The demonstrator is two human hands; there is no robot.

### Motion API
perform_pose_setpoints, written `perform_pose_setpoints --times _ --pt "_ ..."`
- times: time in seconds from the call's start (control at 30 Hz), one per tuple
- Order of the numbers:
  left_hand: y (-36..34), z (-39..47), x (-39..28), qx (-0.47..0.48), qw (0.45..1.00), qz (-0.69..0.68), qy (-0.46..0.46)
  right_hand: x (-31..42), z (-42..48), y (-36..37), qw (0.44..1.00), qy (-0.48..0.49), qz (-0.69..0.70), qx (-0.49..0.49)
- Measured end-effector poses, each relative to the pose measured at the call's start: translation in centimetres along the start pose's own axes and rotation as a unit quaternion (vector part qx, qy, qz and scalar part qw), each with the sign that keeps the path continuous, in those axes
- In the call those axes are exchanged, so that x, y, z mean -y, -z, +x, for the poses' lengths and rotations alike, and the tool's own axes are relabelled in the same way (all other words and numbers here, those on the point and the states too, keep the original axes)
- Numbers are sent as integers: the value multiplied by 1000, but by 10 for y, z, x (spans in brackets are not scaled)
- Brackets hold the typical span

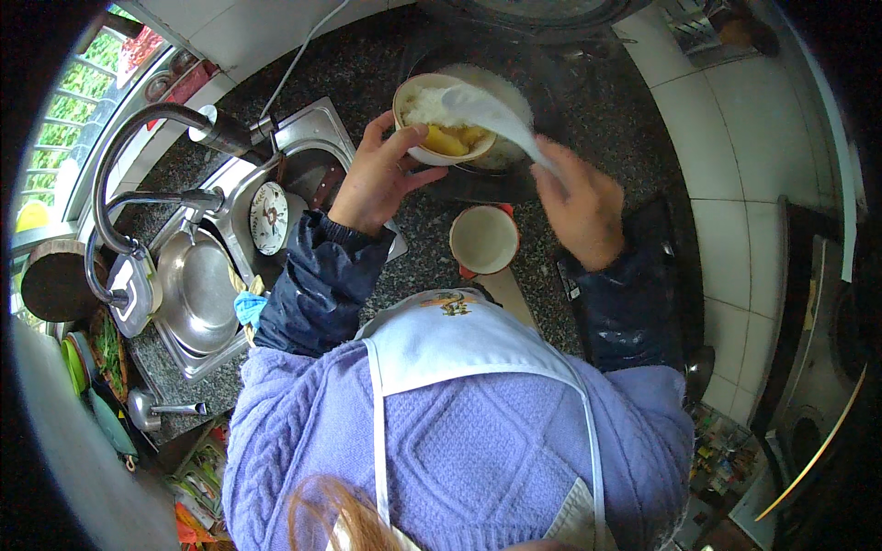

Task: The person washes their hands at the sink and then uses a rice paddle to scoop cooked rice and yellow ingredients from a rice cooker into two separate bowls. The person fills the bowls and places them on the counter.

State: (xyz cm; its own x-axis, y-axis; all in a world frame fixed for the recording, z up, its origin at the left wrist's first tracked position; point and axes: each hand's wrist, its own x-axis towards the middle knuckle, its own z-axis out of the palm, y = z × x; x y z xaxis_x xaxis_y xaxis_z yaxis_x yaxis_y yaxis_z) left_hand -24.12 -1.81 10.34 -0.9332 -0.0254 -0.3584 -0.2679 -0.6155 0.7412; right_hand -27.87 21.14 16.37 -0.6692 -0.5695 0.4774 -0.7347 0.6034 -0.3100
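My left hand point(386, 165) grips a round bowl point(441, 160) by its side and rim, tilted slightly. White rice point(424, 107) fills its far part, and yellow chunks of food point(448, 140) lie in the near part. In my right hand point(582, 200) is the handle of a whitish rice paddle point(506, 120), its head resting on or just above the rice. Behind and beneath the bowl, a round pot point(513, 89) holds more white food, partly hidden by the bowl and paddle. Nearer me stands a cream-coloured bowl point(484, 240) with red handles; no food shows in it.
To the left is a steel sink point(324, 124) with a curved faucet point(103, 179), a metal basin point(200, 293) and a patterned plate point(269, 218). A ladle point(148, 410) lies on the dark speckled counter point(413, 237). A large round lid point(537, 8) is at the far edge; a tiled wall point(723, 158) rises at right.
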Motion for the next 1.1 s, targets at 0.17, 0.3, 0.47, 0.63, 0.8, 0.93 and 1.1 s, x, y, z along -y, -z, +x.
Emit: perform_pose_setpoints --times 0.17,0.3,0.47,0.63,0.8,0.93,1.1 --pt "-5 -2 1 8 1000 -8 10 -1 -1 -19 986 72 -150 8" --pt "-3 -3 1 10 1000 6 12 -3 -1 -19 988 87 -114 -51" --pt "-3 -3 -2 31 999 -6 -14 -6 2 -16 988 61 -127 -60" --pt "-9 -6 -3 34 999 35 4 -14 2 -29 988 31 -148 29" --pt "2 13 -3 40 999 29 9 -24 4 -43 988 -37 -149 -23" --pt "3 10 -4 35 999 -25 19 -48 0 -54 985 -74 -105 -114" --pt "21 2 5 125 991 -50 -18 -67 -40 -60 971 -146 -165 96"
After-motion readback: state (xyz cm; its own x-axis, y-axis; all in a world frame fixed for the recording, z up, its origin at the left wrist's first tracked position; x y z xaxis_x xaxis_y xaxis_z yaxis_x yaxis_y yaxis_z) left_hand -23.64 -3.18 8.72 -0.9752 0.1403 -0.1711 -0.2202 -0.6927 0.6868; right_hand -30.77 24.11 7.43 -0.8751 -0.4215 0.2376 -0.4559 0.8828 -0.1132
